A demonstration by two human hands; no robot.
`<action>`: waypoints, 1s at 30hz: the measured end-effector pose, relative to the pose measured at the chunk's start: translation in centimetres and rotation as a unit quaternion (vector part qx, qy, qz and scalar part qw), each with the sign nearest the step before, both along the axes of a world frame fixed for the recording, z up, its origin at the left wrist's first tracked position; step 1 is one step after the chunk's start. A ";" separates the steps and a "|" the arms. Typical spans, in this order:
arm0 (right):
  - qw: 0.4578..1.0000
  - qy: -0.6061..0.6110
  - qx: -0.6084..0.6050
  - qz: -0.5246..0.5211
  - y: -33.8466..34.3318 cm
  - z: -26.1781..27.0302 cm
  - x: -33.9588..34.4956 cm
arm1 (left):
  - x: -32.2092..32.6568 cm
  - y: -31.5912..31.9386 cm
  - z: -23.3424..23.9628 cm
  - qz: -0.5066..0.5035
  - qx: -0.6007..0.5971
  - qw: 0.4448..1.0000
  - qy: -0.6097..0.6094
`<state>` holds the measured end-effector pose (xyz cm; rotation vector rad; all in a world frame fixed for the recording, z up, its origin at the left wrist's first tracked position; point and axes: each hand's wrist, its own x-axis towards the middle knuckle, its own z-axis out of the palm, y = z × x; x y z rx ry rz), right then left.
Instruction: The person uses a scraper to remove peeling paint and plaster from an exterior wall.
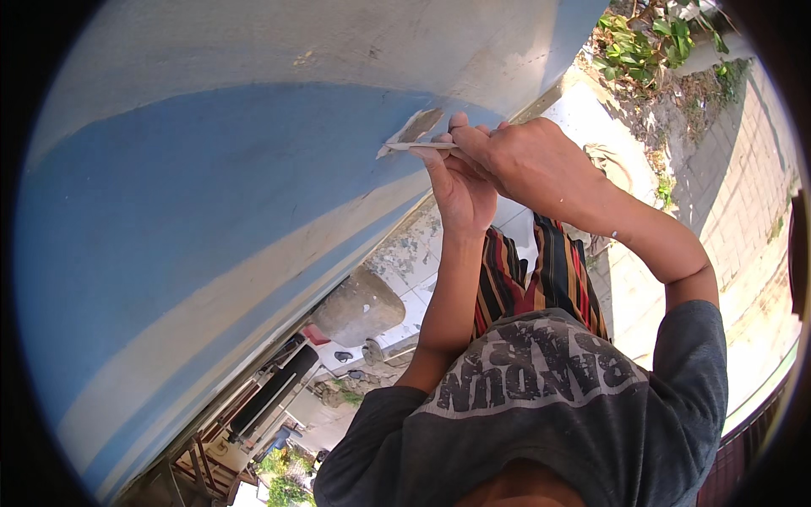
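My left hand [467,193] is raised palm up, its thumb against the underside of a thin flat pale piece [421,146]. The piece is seen nearly edge-on, so whether it is a putty blade or a scraper cannot be told. From the right, my right hand [526,155] closes over its other end, with fingers bent and partly hidden. Just behind the piece, the blue painted wall [222,177] has a bare grey-brown patch [423,125] with a ragged white edge. The piece's tip overlaps the patch's lower left edge in view; contact cannot be told.
The wall runs down my left side to a tiled ledge [415,304] bearing a brown mat [361,304]. Beyond the mat are sandals [372,350] and a bench with a black top [275,390]. Leafy plants [652,47] and sunlit paving [716,234] lie right.
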<state>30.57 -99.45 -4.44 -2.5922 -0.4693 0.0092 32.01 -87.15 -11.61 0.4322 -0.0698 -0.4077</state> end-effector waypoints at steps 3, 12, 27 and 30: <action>1.000 -0.023 -0.013 0.008 0.6 -0.5 -0.4 | -0.3 0.3 -0.3 0.011 -0.015 1.000 -0.019; 0.995 -0.084 0.004 0.058 2.3 -0.8 0.9 | -0.3 2.0 -1.9 0.031 -0.050 0.996 0.064; 1.000 -0.006 -0.011 -0.021 0.1 0.0 -1.0 | -0.4 -0.8 0.1 -0.021 -0.066 0.993 0.092; 1.000 -0.014 -0.021 -0.015 -0.3 0.3 -1.2 | -0.7 -1.3 0.1 -0.029 -0.062 0.991 0.117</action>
